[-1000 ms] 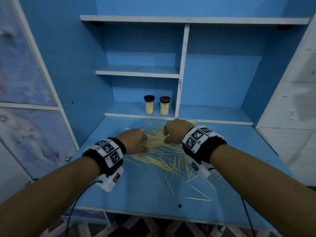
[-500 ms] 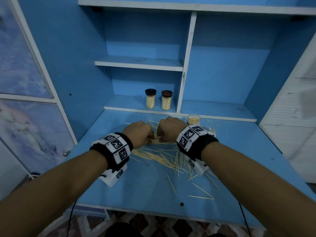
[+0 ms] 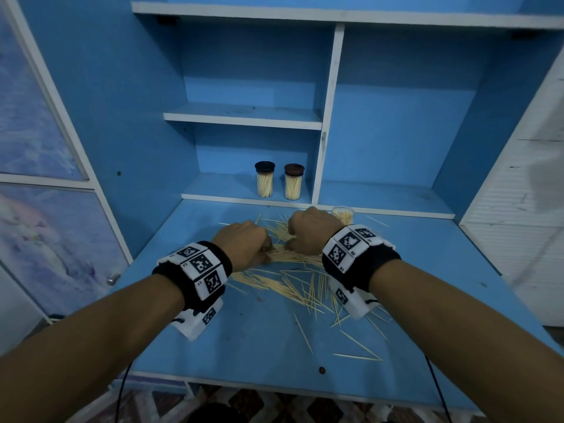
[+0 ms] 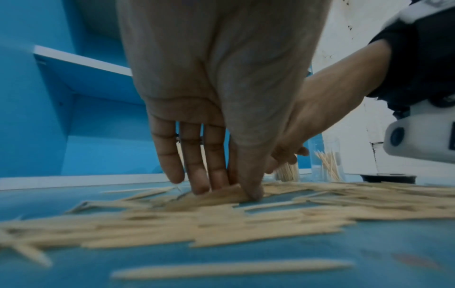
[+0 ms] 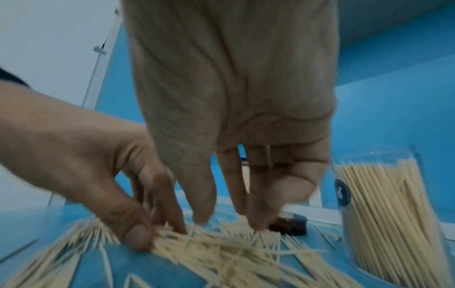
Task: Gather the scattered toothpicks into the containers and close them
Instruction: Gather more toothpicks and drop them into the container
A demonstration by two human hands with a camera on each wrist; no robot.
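Observation:
Pale wooden toothpicks [image 3: 290,279] lie scattered over the blue desk [image 3: 244,346]. My left hand [image 3: 244,244] is at the far part of the pile, and in the left wrist view the left hand [image 4: 226,192] pinches a small bundle against the desk between thumb and fingers. My right hand [image 3: 311,233] is just to its right. In the right wrist view the right hand [image 5: 229,220] has thumb and fingers pointing down, tips touching the toothpicks [image 5: 221,245], gripping nothing. An open clear container [image 5: 384,218], partly filled, stands right of that hand; a dark lid [image 5: 290,224] lies beside it.
Two capped toothpick containers [image 3: 264,183] [image 3: 294,184] stand on the low shelf [image 3: 232,187] behind the desk. A white upright divider [image 3: 326,132] rises right of them. Loose toothpicks [image 3: 357,346] reach toward the desk's front right. Walls close in left and right.
Both hands have drawn closer together over the far part of the pile. The left hand has slid right and now pinches a bundle.

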